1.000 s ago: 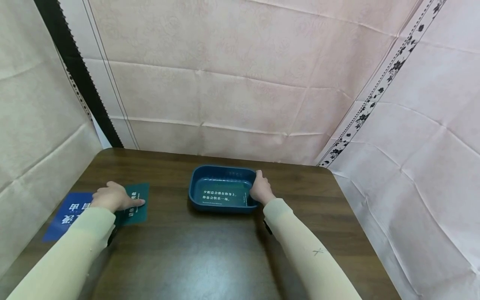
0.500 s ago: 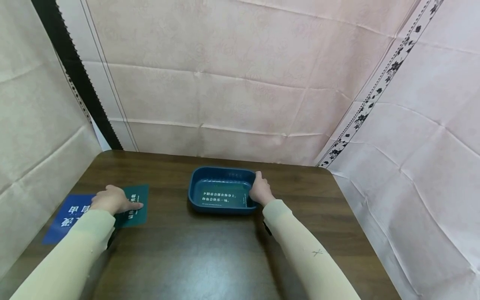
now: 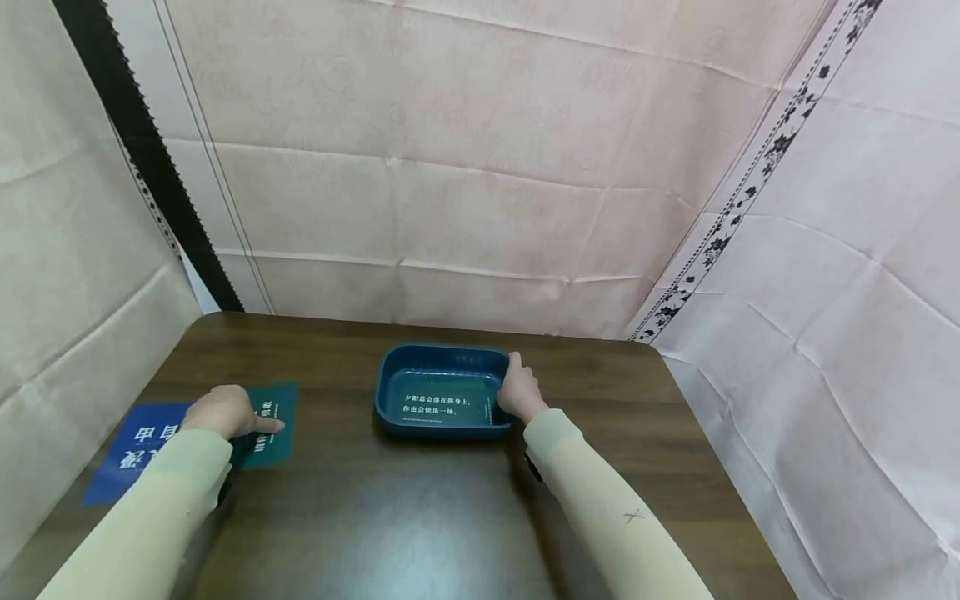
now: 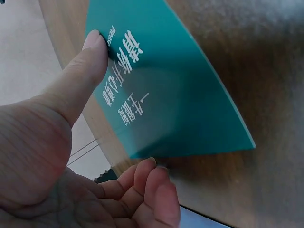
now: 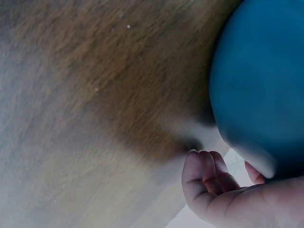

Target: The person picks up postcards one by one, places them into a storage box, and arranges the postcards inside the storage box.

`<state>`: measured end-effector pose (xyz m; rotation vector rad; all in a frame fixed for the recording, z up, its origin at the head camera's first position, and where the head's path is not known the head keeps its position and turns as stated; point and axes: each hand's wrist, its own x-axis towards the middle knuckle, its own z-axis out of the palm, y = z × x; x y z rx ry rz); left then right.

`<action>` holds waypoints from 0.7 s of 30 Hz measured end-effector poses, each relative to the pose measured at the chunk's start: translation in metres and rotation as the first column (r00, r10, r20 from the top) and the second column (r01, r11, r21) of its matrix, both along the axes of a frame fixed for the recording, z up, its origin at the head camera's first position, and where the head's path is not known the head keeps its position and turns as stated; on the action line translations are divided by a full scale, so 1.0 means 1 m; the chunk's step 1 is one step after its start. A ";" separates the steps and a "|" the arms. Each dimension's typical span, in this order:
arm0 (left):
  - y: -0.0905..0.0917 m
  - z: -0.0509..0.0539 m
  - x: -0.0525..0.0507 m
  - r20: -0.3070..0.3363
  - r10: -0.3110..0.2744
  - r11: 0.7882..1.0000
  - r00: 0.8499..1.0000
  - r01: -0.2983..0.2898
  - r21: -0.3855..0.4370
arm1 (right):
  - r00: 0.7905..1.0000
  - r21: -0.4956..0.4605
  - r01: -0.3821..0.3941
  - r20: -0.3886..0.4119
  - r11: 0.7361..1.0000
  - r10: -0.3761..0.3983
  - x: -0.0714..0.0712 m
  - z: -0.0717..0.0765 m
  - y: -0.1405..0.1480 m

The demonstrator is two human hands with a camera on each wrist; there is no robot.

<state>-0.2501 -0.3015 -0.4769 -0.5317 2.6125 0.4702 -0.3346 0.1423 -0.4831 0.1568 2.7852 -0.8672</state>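
On the left of the table in the head view lies a teal card [image 3: 272, 446] with white lettering. My left hand [image 3: 220, 411] rests over it. In the left wrist view the straight thumb [image 4: 85, 66] lies on the card's face, and the other fingers bend loosely beside its edge. A blue card [image 3: 129, 457] lies under or beside that hand, partly hidden. Right of the middle, my right hand [image 3: 521, 390] grips the right rim of a blue tray [image 3: 442, 432]. Its thumb is hidden in the right wrist view. A dark green card [image 3: 450, 402] lies inside the tray.
The brown wooden table [image 3: 360, 517] has rounded far corners. Pale cloth [image 3: 450, 208] hangs behind it and at both sides. A black strip [image 3: 150, 150] runs down the cloth at the back left.
The head view has tilted up slightly, so everything sits lower in it. My left thumb has drawn a little left over the teal card. The right hand keeps its place on the tray.
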 end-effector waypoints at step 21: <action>0.008 0.009 0.005 -0.006 0.055 0.998 0.998 -0.055 0.012 | 1.000 0.006 -0.002 -0.013 1.000 0.003 0.000 -0.003 0.001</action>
